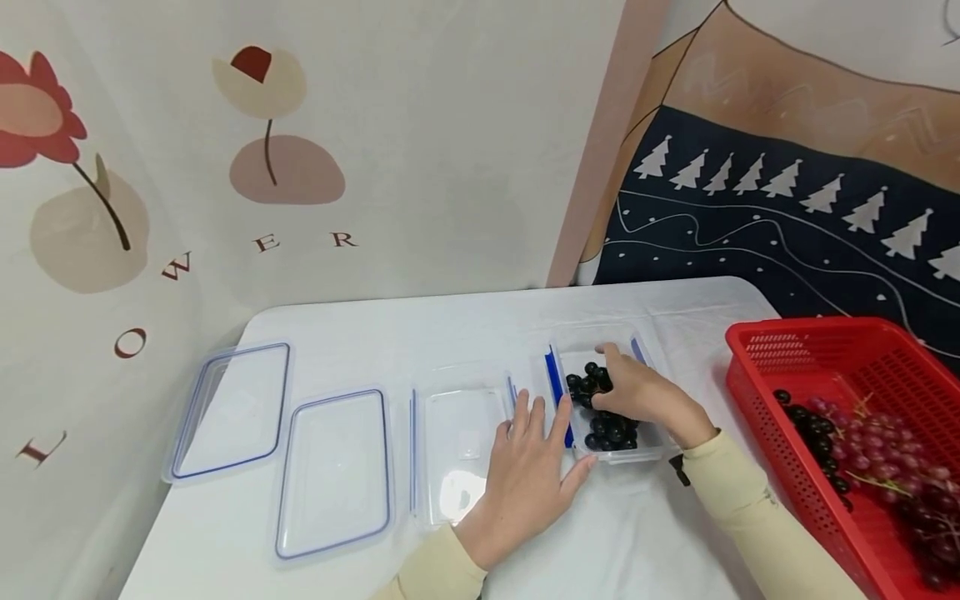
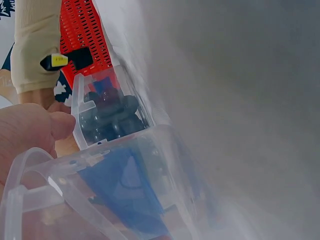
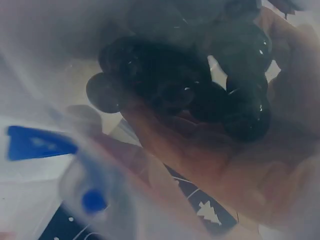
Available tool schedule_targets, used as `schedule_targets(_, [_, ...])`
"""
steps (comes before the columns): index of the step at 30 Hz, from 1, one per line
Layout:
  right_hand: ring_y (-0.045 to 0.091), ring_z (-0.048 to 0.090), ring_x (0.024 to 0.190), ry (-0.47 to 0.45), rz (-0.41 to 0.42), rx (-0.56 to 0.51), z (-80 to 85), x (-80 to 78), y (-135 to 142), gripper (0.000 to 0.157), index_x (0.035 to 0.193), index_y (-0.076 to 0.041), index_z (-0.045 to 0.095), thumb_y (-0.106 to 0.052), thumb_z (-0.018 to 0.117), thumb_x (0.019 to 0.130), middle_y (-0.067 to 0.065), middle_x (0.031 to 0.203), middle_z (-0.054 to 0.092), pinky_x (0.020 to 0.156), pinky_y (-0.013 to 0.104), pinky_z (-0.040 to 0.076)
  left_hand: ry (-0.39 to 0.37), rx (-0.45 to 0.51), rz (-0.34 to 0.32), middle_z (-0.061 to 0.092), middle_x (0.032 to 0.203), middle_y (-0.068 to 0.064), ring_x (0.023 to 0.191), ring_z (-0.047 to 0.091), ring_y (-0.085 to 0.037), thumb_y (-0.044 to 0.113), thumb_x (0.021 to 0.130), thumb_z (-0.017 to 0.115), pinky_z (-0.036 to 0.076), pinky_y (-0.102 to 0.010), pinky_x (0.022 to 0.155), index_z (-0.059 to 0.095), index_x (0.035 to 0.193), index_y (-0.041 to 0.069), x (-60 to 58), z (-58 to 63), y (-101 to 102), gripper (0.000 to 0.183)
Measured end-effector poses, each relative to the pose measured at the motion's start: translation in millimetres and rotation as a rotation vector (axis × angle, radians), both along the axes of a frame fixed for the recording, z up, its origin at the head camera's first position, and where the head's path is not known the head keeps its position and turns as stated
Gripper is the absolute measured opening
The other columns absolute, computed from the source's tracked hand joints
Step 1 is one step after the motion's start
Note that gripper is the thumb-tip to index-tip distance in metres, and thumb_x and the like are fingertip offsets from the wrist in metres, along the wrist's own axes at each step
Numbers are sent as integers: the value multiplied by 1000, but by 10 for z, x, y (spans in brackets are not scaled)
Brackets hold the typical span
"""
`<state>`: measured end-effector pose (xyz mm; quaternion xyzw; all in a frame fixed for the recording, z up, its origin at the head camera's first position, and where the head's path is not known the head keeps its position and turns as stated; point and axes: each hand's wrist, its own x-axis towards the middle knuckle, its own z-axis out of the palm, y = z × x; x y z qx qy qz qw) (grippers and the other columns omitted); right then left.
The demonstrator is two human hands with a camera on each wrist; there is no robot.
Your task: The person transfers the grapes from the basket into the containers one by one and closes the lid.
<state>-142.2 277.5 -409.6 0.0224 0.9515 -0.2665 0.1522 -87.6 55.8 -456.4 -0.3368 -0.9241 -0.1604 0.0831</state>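
Observation:
My right hand (image 1: 637, 387) reaches into a clear plastic box (image 1: 622, 457) with blue side clips, its thumb and fingers curved round a bunch of black grapes (image 1: 587, 383). More of these dark grapes lie in the box's near end. In the right wrist view the grapes (image 3: 175, 85) show close up against the fingers, seen hazily through the plastic. My left hand (image 1: 522, 479), fingers spread, rests at the box's left edge and partly covers a second clear box (image 1: 450, 417). The left wrist view shows its thumb (image 2: 62, 125) by the grape box's rim.
Two clear lids with blue seals, a nearer lid (image 1: 333, 475) and a farther lid (image 1: 232, 412), lie to the left. A red perforated basket (image 1: 795, 492) at the right holds black grapes (image 1: 817, 433) and red grapes (image 1: 885, 450). A printed cloth (image 1: 450, 167) hangs behind the white table.

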Motion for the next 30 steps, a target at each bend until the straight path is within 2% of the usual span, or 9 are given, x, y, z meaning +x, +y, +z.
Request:
schedule_targets(5, [42,61,122,9,0,63,-5,-59,12,76,158,9,42,-14,79,96,35,148,54,101,61,52,11,2,-1,57,153,-28,154,40,-48,59,111,53,50,-60,107,47,166,8,-1,-13,16,75])
schedule_targets(10, [46,56,133,-3,35,94,-18,-44,24,78,160,5,41,-11,79,95,35,154,49,107,65,48,22,-19,-8,58,152,-28,153,41,-49,61,111,52,51,-59,107,47,166,9,4,-24,21,76])
schedule_targets(12, [47,57,132,7,31,96,-28,-55,28,77,159,5,43,-11,81,94,35,153,51,107,66,48,27,-24,-11,58,152,-28,153,41,-49,61,111,52,51,-60,106,47,166,9,1,-22,19,76])
schedule_targets(16, [43,65,117,81,-17,76,-85,-92,25,68,150,11,50,-14,82,95,34,138,62,100,61,53,20,-30,-2,58,152,-28,153,40,-49,61,111,52,51,-60,107,45,167,9,-13,-18,8,76])
schedule_targets(21, [37,70,92,229,-117,23,-177,-98,27,65,146,18,46,-17,76,99,35,114,70,83,56,58,-10,-29,-1,57,154,-27,154,39,-49,60,112,51,49,-60,108,44,168,9,-20,-13,-2,75])
schedule_targets(25, [41,73,89,321,-170,12,-206,-89,-17,65,148,19,42,-20,71,105,39,114,69,80,59,59,-11,-30,-6,58,153,-25,154,39,-48,60,112,50,49,-60,109,45,167,9,-19,-5,6,75])
schedule_targets(30, [44,73,84,336,-173,22,-205,-105,-142,65,148,20,41,-27,63,110,40,110,70,76,59,58,3,-15,-11,60,151,-24,153,41,-49,58,111,54,50,-60,107,47,166,8,-17,-1,11,74])
